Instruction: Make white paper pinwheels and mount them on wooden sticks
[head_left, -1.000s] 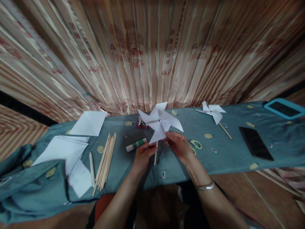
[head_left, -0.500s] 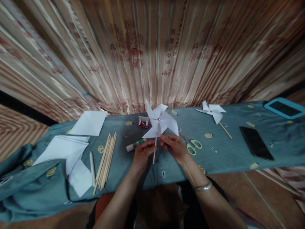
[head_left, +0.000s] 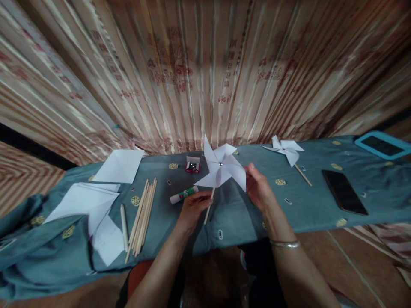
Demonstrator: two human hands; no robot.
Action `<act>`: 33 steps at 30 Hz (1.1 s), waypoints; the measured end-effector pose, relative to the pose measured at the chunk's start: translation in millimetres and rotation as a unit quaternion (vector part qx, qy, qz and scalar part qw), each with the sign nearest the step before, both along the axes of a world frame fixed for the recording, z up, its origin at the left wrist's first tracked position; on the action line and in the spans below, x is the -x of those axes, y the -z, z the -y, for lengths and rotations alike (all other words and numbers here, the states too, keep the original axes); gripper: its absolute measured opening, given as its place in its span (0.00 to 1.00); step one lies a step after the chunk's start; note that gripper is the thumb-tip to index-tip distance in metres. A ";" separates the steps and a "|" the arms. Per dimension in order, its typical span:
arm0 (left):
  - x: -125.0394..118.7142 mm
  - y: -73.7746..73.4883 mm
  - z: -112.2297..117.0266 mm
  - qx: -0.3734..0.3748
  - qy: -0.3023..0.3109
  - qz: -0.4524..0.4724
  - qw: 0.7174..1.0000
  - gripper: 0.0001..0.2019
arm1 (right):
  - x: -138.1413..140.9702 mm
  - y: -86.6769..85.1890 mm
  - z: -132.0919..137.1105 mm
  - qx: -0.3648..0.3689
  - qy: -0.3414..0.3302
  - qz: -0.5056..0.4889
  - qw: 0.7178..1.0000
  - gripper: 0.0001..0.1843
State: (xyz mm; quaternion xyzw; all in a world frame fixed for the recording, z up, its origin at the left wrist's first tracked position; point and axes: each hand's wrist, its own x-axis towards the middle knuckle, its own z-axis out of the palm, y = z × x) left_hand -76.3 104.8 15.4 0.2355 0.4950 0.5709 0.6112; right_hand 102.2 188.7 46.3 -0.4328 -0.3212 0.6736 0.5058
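My left hand (head_left: 192,208) is closed round the wooden stick (head_left: 207,211) of a white paper pinwheel (head_left: 221,167), holding it upright over the teal-covered table (head_left: 314,205). A metal pin shows at the pinwheel's centre. My right hand (head_left: 260,188) is beside the pinwheel's right blade, fingers curled with the fingertips at the blade's edge. A green and white glue stick (head_left: 184,194) lies just left of my left hand. A small red box of pins (head_left: 192,164) sits behind the pinwheel.
A second finished pinwheel (head_left: 287,150) lies at the back right. Several wooden sticks (head_left: 142,216) and white paper sheets (head_left: 93,199) lie at the left. A black phone (head_left: 344,191) and a blue-framed tablet (head_left: 382,145) are at the right. A striped curtain hangs behind the table.
The pinwheel has turned and shifted slightly right. My right hand moved from the stick area below the blades up to the right blade's edge, covering the scissors.
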 end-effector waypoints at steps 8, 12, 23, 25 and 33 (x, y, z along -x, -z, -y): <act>-0.8 -0.5 1.2 0.001 0.025 -0.006 1.000 0.13 | 3.7 -0.6 2.2 0.016 -0.010 -0.013 1.000 0.19; -1.2 0.0 0.8 0.005 0.021 -0.005 1.000 0.13 | 5.6 -2.1 4.2 0.022 -0.009 -0.021 0.999 0.18; -2.9 2.7 -0.5 -0.002 0.005 0.003 1.000 0.13 | 14.7 -2.2 7.9 0.034 -0.045 -0.055 0.997 0.16; -3.2 2.2 -0.7 0.000 0.002 0.003 1.000 0.13 | 15.3 0.0 8.1 0.045 -0.046 -0.059 0.996 0.17; -6.2 -2.0 -0.9 0.008 -0.011 0.020 1.000 0.12 | 19.3 1.8 10.9 0.064 -0.052 -0.070 0.994 0.18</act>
